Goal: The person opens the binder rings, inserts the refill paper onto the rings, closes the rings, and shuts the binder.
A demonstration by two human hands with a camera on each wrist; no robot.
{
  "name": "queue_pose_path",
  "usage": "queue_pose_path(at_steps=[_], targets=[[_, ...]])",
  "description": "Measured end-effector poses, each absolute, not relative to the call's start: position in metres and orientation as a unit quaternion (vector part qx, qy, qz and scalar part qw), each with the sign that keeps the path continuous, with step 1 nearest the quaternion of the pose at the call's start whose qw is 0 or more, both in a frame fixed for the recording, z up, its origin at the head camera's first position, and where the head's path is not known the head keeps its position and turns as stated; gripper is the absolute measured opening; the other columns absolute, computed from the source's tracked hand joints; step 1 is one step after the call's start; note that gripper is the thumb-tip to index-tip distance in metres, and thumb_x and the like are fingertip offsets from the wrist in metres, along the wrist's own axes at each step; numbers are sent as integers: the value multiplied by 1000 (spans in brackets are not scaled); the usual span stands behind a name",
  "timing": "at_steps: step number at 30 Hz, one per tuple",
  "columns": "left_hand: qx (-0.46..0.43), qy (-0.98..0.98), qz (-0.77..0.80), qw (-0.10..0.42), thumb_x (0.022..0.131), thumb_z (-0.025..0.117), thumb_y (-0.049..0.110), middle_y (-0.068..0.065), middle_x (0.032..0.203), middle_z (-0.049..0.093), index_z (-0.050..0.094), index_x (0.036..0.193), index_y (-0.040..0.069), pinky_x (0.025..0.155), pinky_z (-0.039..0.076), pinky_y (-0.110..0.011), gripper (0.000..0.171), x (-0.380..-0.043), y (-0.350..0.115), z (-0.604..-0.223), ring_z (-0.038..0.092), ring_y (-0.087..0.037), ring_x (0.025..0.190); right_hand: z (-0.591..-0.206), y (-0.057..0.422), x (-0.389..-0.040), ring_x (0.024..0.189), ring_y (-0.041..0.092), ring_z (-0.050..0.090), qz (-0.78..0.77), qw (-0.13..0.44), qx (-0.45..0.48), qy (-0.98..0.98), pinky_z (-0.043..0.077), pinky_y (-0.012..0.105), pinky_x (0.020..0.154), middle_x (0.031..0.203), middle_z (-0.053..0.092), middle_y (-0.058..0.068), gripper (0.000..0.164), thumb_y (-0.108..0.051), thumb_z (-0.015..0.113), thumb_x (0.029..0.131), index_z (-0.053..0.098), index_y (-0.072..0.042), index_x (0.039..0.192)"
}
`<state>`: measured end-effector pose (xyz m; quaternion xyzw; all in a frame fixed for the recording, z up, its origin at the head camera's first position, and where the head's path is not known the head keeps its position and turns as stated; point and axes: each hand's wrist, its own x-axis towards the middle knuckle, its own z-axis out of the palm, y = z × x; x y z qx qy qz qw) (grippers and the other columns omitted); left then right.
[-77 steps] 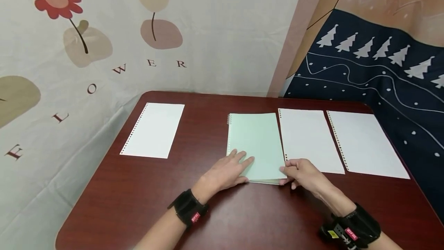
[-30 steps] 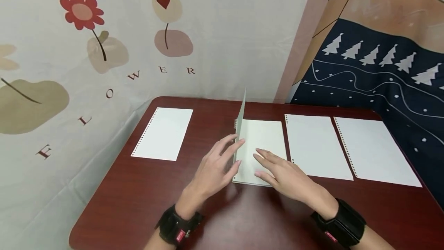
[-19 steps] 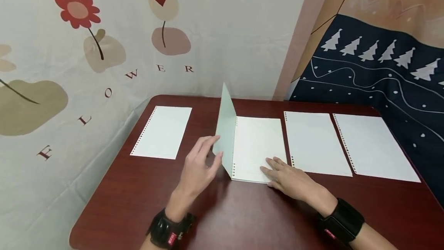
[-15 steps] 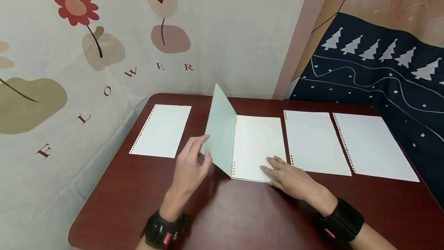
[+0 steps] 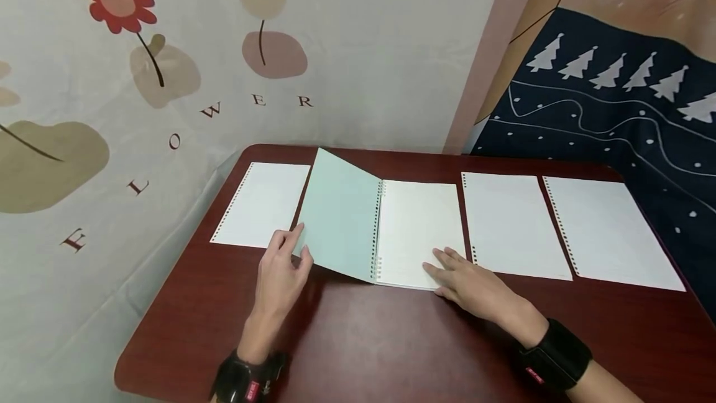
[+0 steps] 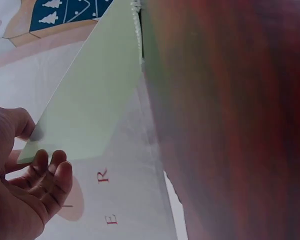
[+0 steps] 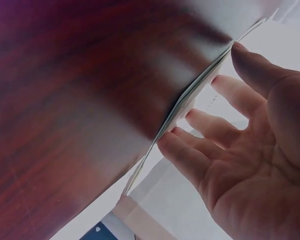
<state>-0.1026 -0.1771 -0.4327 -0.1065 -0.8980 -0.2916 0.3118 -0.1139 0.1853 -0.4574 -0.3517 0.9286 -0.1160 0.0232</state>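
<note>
notebook (image 5: 386, 222) on surface (image 5: 358, 341), between loose sheets (image 5: 513, 222) | left grip (image 5: 279, 275) pinches cover (image 5: 340, 219), tilted up (apparently propped by that pinch) | right grip (image 5: 474, 285) spread on page (image 5: 421, 222), seemingly steadying the notebook

The left hand (image 5: 279, 275) hides the near right corner of the left sheet (image 5: 257, 204), and the right hand (image 5: 475, 285) that of the notebook page (image 5: 419, 229). In the left-wrist view the top edge cuts off the green cover (image 6: 90, 95). The head view's bottom edge crops the table (image 5: 369, 341). The right red tag (image 5: 534, 375) is too small to read.
</note>
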Motion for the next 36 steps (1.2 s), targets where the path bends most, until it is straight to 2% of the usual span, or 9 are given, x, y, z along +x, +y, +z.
queue_pose_path(at_steps=[5, 10, 16, 21, 25, 28, 36], targets=[[-73, -925, -255, 273, 86, 68, 6, -10, 97, 57, 64, 126, 1, 52, 43, -29, 41, -102, -185, -436, 46, -13, 59, -458, 186, -114, 132, 41, 39, -122, 19, -350, 929, 45, 54, 93, 144, 44, 22, 49, -23, 68, 92, 56, -9, 138], [-40, -958, -211, 191, 87, 72, 14, -10, 94, 56, 61, 131, 2, 55, 43, -35, 46, -100, -193, -438, 49, -21, 72, -458, 186, -114, 132, 41, 39, -126, 17, -349, 929, 45, 54, 93, 144, 44, 22, 49, -23, 67, 92, 56, -9, 138], [-39, -978, -179, 100, 89, 72, 20, -14, 94, 56, 58, 133, 1, 51, 42, -34, 50, -102, -200, -442, 49, -25, 78, -458, 188, -114, 132, 41, 39, -124, 18, -344, 931, 45, 53, 93, 144, 44, 21, 49, -24, 67, 93, 56, -9, 138], [-26, -987, -158, 31, 89, 73, 23, -21, 103, 58, 57, 133, -2, 56, 48, -41, 53, -106, -200, -444, 54, -34, 93, -458, 188, -115, 133, 41, 38, -126, 25, -342, 931, 45, 53, 93, 144, 44, 21, 49, -26, 66, 94, 55, -10, 138], [-25, -990, -138, -20, 88, 73, 27, -29, 114, 57, 55, 133, -5, 61, 51, -45, 58, -104, -201, -446, 52, -41, 104, -461, 186, -112, 133, 41, 38, -127, 31, -344, 930, 45, 53, 93, 144, 44, 21, 49, -27, 65, 94, 56, -9, 138], [-28, -990, -132, -37, 87, 74, 27, -30, 115, 56, 55, 133, -6, 60, 51, -44, 60, -102, -202, -448, 52, -41, 102, -462, 185, -110, 133, 42, 38, -126, 34, -346, 929, 45, 53, 93, 144, 44, 22, 49, -27, 65, 94, 56, -8, 138], [-44, -993, -106, -26, 87, 74, 28, -28, 110, 58, 56, 133, -4, 65, 49, -43, 59, -110, -199, -448, 51, -39, 94, -458, 186, -113, 133, 42, 38, -119, 30, -338, 933, 46, 53, 92, 144, 44, 22, 50, -28, 66, 93, 56, -8, 138]])
